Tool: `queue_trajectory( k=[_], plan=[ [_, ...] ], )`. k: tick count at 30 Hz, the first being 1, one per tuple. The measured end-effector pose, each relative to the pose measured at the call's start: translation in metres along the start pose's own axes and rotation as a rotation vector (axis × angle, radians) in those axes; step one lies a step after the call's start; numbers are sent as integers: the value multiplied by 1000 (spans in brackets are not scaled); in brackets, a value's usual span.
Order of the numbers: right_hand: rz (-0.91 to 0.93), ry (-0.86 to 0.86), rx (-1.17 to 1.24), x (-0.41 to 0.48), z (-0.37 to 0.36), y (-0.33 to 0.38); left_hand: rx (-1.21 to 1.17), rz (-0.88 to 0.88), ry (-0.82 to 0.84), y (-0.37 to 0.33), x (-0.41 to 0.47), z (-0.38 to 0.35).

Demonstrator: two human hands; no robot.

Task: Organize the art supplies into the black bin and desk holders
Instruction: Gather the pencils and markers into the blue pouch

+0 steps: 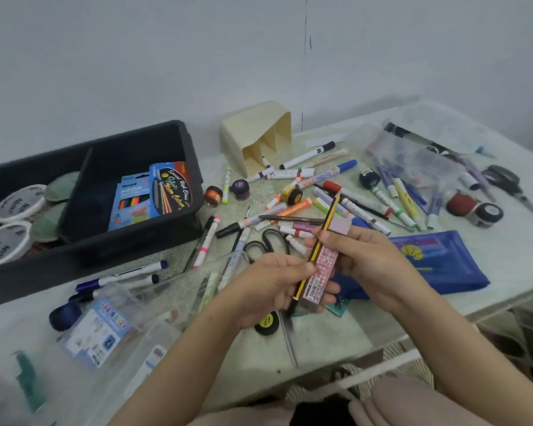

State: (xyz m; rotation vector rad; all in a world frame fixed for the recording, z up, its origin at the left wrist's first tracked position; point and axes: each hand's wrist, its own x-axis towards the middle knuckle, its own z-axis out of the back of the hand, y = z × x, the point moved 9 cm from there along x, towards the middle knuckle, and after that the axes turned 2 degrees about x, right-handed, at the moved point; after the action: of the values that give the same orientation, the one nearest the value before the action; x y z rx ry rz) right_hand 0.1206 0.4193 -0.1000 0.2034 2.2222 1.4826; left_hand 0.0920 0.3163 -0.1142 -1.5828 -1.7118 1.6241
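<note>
From my remote seat I see both hands meeting above the middle of the tabletop (336, 336), clamped on the same small bundle. The left hand (268, 287) curls under the lower end of 1 pink packet (322, 272), thumb against the 1 yellow-and-black pencil (330, 212) that lies along it. The right hand (373, 259) pinches the pencil near its middle, tip pointing up and away from me.

The black bin (74, 272) sits at the left edge. Inside it I count 2 boxes of colour pencils (154, 195) leaning together and 2 white-lidded tubs (16, 204) at its far left. The 1 cream desk holder (253, 133) lies tipped on its side behind the pile, its divided opening facing me, with 1 marker poking out.

Loose markers and pens (320, 173) are scattered between the holder and my hands; they overlap too much for me to count. I make out 2 pairs of scissors: 1 black-handled pair (268, 241) just beyond the left hand, 1 pair (505, 179) at the far right. There are 2 round yellow-and-black rolls (293, 195), 1 in the pile and 1 under the left wrist. 1 blue pouch (443, 259) lies right of the right hand. 2 clear plastic cases (120, 318) show, 1 front left and 1 back right.
</note>
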Motion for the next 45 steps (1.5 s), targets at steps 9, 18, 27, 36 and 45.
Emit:
queue_trajectory(
  k=[9,18,27,36,45],
  plan=[
    [103,-369,158,-52,70,6,495,-344,-283,-22,12,1],
    [150,-610,238,-92,125,-15,1457,-608,24,-23,35,-57],
    [286,-700,333,-108,137,-12,1498,-827,1,-40,28,-75],
    [314,-754,256,-101,132,-6,1505,-716,-102,-45,36,-71],
    [425,-934,395,-93,138,-5,1430,-699,-147,-45,37,-70]
  ],
)
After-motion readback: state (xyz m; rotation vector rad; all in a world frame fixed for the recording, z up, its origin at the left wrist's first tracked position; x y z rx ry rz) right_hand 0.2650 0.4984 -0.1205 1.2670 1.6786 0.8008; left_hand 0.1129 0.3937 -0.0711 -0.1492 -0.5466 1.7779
